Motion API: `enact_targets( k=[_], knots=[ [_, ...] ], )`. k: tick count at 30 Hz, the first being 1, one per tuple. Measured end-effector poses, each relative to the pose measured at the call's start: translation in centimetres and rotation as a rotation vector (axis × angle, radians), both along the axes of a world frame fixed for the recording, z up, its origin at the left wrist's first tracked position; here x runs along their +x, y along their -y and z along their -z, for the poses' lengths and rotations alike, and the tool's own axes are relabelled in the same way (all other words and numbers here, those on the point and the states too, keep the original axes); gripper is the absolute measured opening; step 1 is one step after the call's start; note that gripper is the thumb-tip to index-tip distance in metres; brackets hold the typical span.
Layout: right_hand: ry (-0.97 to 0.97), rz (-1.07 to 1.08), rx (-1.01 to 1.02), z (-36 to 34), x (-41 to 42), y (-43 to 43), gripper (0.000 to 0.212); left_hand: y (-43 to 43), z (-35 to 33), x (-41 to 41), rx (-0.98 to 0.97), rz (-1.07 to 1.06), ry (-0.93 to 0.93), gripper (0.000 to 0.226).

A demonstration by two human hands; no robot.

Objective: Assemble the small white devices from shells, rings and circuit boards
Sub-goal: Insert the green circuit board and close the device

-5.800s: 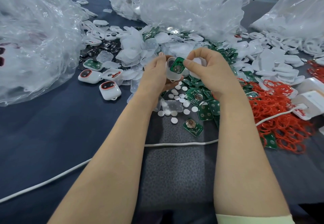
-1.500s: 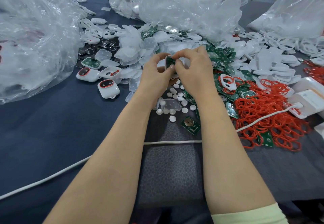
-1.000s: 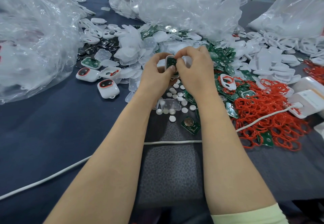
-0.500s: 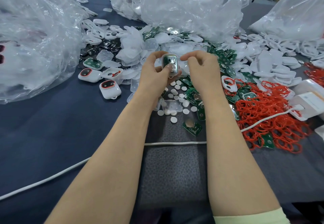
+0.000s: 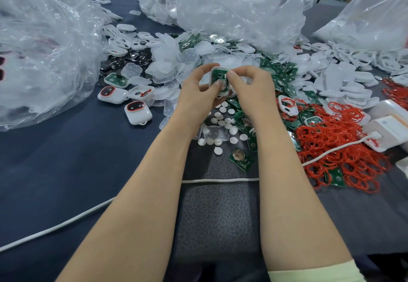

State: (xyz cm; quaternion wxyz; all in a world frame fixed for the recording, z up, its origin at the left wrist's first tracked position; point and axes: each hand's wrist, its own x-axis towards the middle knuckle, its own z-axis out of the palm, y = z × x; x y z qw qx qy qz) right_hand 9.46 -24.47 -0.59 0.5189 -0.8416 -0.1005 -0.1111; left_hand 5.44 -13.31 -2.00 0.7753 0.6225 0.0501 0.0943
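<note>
Green circuit board [image 5: 218, 76] sits in white shell [image 5: 221, 93], between the hands.
Left hand [image 5: 196, 89] and right hand [image 5: 254, 87] pinch shell; next, likely thumbs press board flush.

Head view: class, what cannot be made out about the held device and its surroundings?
All head view.
- Lower part of circuit board in white shell: covered by thumbs of left hand and right hand.
- Contents of left plastic bag: veiled by crumpled film.
- Far side of white box: cut off by right edge.
</note>
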Motion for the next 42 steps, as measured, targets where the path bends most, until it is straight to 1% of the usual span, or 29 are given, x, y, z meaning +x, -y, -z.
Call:
enact_targets(
  k=[9, 13, 16, 19, 20, 23, 26, 28, 33, 37, 42],
  knots=[
    [0.019, 0.038, -0.004, 0.04, 0.05, -0.26, 0.009, 0.02, 0.16, 0.26, 0.001, 0.014, -0.005, 0.03],
    [0.015, 0.041, 0.008, -0.02, -0.14, -0.34, 0.01, -0.06, 0.09, 0.13, -0.04, -0.007, -0.016, 0.028],
    [0.003, 0.056, 0.024, -0.15, -0.15, -0.27, 0.015, -0.18, -0.03, -0.04, -0.097, -0.023, -0.018, 0.027],
    [-0.023, 0.072, 0.025, -0.33, -0.31, -0.17, 0.028, -0.23, -0.18, -0.17, -0.115, -0.024, -0.019, 0.026],
    [-0.018, 0.069, 0.03, -0.35, -0.36, -0.16, 0.029, -0.23, -0.22, -0.17, -0.114, -0.026, -0.023, 0.026],
    [0.002, 0.032, 0.043, -0.56, -0.55, -0.43, 0.018, -0.25, -0.29, -0.14, -0.101, -0.031, -0.023, 0.025],
    [0.012, -0.007, 0.005, -0.36, -0.56, -0.66, 0.022, -0.17, -0.3, -0.2, -0.05, -0.027, -0.009, 0.025],
    [0.012, -0.004, -0.011, -0.11, -0.36, -0.64, 0.021, -0.06, -0.3, -0.22, -0.014, -0.019, -0.006, 0.027],
    [-0.07, 0.004, 0.086, 0.01, -0.08, -0.47, 0.01, 0.23, -0.31, -0.19, -0.019, 0.02, 0.014, 0.028],
    [-0.131, -0.002, 0.196, 0.0, -0.1, -0.61, 0.009, 0.26, -0.18, -0.07, -0.015, 0.023, 0.012, 0.03],
    [-0.151, -0.007, 0.233, -0.15, -0.21, -0.66, 0.01, 0.17, -0.07, 0.0, -0.015, 0.021, 0.006, 0.033]
  ],
)
